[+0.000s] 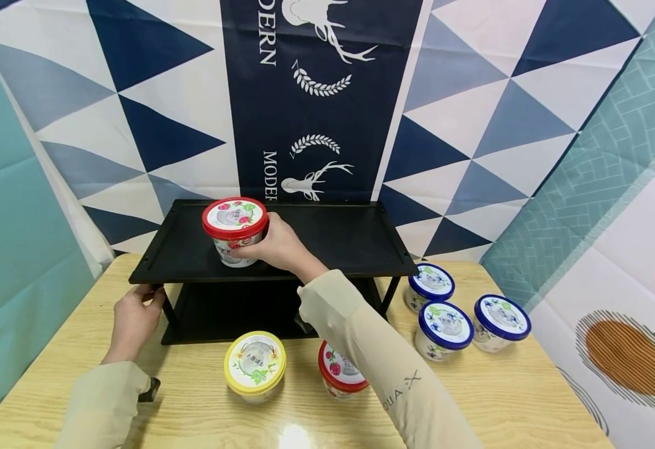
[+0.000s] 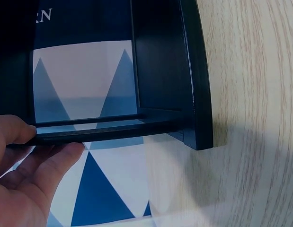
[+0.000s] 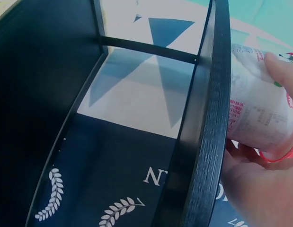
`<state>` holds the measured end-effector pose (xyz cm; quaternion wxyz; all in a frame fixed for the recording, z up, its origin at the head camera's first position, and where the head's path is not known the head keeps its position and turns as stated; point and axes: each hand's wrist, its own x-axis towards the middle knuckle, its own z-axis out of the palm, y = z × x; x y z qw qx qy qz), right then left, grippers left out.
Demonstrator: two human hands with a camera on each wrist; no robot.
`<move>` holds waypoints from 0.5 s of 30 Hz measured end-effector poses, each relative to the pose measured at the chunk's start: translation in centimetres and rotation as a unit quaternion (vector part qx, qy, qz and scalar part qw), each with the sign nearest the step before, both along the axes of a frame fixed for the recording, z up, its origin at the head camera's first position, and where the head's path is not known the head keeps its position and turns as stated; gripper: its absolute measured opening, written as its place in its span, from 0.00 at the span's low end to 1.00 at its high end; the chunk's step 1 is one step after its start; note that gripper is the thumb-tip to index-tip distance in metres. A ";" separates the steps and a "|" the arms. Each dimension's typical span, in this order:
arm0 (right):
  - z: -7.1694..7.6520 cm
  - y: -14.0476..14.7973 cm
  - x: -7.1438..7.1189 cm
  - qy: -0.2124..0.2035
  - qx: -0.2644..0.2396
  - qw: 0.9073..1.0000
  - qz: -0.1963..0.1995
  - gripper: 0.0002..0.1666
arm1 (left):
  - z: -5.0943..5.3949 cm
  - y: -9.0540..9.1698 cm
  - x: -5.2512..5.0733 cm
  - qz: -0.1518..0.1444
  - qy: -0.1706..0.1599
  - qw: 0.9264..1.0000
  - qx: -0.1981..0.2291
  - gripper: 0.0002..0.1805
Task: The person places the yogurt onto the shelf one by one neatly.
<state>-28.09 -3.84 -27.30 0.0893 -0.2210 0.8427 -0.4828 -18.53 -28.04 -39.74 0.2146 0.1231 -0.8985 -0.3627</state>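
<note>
The right hand (image 1: 277,246) is clamped round a red-lidded tub (image 1: 234,227), up at the left part of the shelf's top board (image 1: 333,240) (whether its base touches, hard to tell)! Lower down, well apart, the left hand (image 1: 135,318) pinches the front left leg (image 1: 169,308). On the table (image 1: 192,402), a yellow-lidded tub (image 1: 255,365) sits in front, three blue-lidded tubs (image 1: 445,327) to the right
</note>
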 end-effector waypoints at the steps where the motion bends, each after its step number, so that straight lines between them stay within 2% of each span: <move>1: 0.0 0.0 0.0 -0.001 0.000 1.000 0.001 0.45 | 0.0 0.0 0.0 0.000 -0.001 1.000 0.001 0.17; 15: -0.2 0.2 0.0 -0.003 -0.005 1.000 0.008 0.45 | -0.1 0.0 -0.1 0.003 0.003 1.000 -0.003 0.16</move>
